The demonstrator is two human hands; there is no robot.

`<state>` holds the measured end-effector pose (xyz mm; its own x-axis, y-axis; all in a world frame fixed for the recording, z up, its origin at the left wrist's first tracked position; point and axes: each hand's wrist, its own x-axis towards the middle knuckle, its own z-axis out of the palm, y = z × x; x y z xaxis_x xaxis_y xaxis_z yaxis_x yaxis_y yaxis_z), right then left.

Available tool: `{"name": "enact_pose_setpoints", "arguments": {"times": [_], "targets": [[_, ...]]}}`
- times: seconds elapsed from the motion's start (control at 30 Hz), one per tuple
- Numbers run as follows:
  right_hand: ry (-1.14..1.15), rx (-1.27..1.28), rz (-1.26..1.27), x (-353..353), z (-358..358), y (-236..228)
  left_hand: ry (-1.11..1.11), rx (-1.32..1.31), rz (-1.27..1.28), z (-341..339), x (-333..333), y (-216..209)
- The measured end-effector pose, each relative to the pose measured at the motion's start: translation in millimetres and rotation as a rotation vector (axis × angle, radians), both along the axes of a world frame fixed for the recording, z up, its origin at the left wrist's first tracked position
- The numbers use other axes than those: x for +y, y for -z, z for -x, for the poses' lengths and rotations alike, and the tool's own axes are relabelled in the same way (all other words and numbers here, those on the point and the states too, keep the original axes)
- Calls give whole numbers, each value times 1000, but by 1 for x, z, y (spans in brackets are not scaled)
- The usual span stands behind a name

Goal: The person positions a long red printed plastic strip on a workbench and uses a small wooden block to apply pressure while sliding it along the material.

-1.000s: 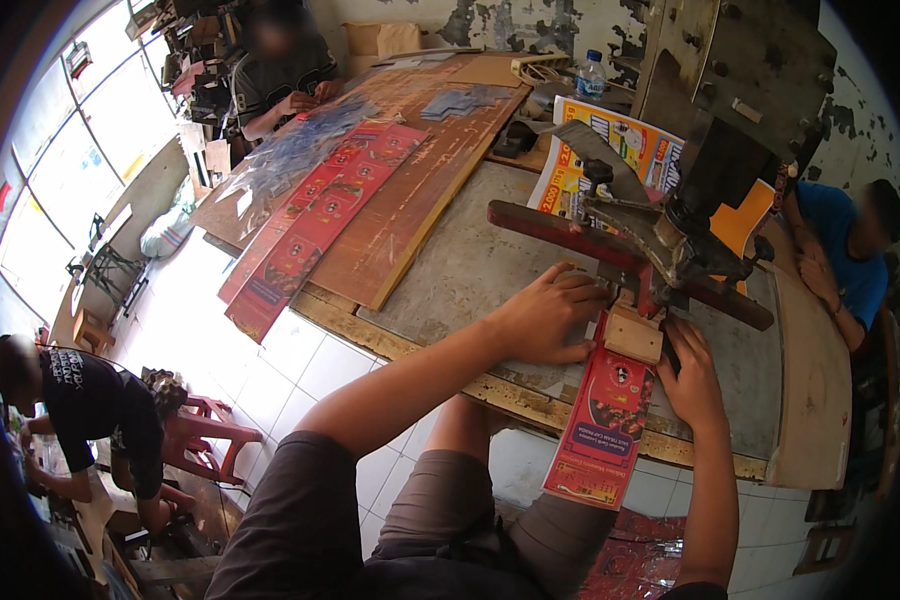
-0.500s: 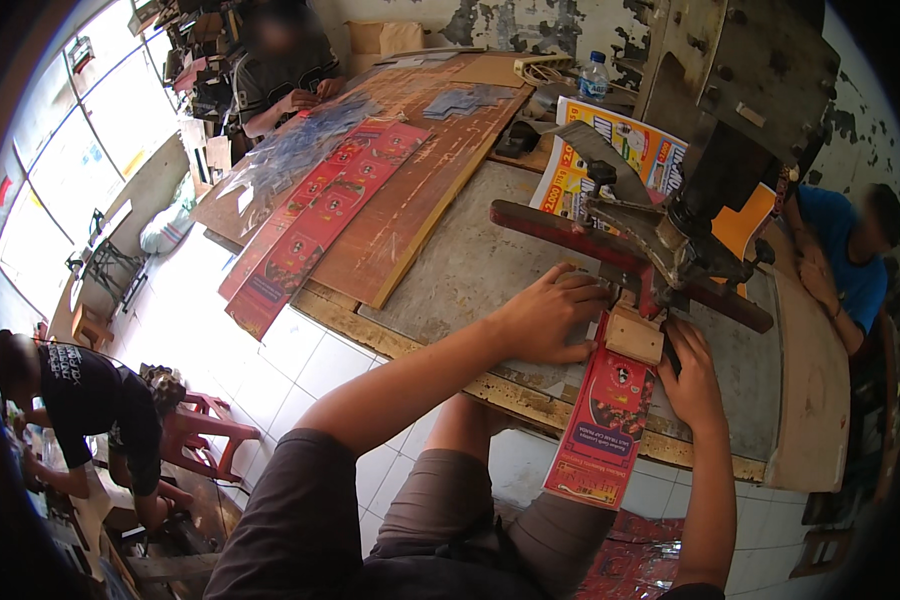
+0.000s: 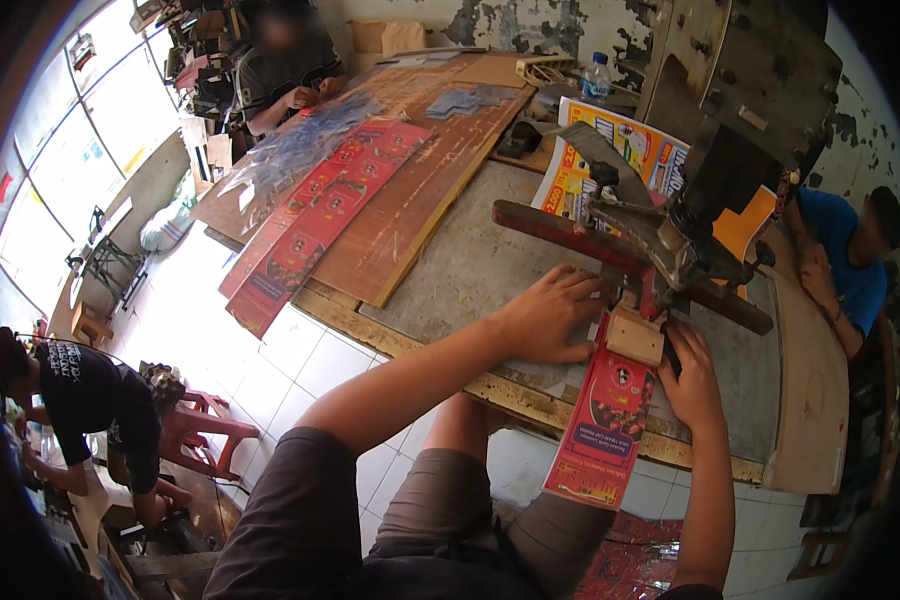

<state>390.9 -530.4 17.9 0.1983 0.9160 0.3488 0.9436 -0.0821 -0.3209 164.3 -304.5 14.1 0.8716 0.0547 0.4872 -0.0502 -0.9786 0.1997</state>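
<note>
Glossy red printed sheets (image 3: 630, 555) are lying low down, beside the grey shorts (image 3: 435, 485) of the seated person. A red printed card strip (image 3: 610, 405) is lying lengthwise on the worktop (image 3: 450, 290), its near end sticking out past the front edge above the lap. The left hand (image 3: 553, 312) is resting palm down, fingers loosely spread and clasping nothing, the thumb pointing at the strip's left edge. The right hand (image 3: 692, 378) is lying along the strip's right side with bent fingers; whether they are pinching the edge, I cannot tell. Between the hands, a small wooden block (image 3: 634, 338) is sitting over the strip's far part, just before a red metal bar (image 3: 555, 230). The bar is crossing the front of a heavy dark machine (image 3: 735, 100).

To the left, a brown board (image 3: 395, 245) is carrying long red sheets (image 3: 315, 225) and clear plastic pieces (image 3: 467, 101). An orange-and-yellow printed sheet (image 3: 630, 140) is lying behind the bar, and a water bottle (image 3: 596, 80) is standing beyond. One co-worker in blue (image 3: 838, 255) is sitting at the right; another in black (image 3: 82, 400) is bending forward by a red stool (image 3: 207, 432) at the left.
</note>
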Motion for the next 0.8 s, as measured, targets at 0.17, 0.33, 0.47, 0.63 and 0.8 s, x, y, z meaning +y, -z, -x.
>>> {"name": "enact_pose_setpoints", "arguments": {"times": [0.17, 0.33, 0.47, 0.63, 0.8], "targets": [[-1, -1, -9, 1, -1, 1, 36, 7, 16, -1, 2, -1], [-1, -11, -3, 0, -1, 1, 29, 4, 7, -1, 1, 0], [11, 36, 16, 0, 0, 0, 32, 5, 7, -1, 1, 0], [30, 28, 27, 1, 2, 1, 23, 0, 0, 0, 1, 3], [3, 11, -13, -2, 0, 1, 31, 6, -16, -1, 0, 0]]}}
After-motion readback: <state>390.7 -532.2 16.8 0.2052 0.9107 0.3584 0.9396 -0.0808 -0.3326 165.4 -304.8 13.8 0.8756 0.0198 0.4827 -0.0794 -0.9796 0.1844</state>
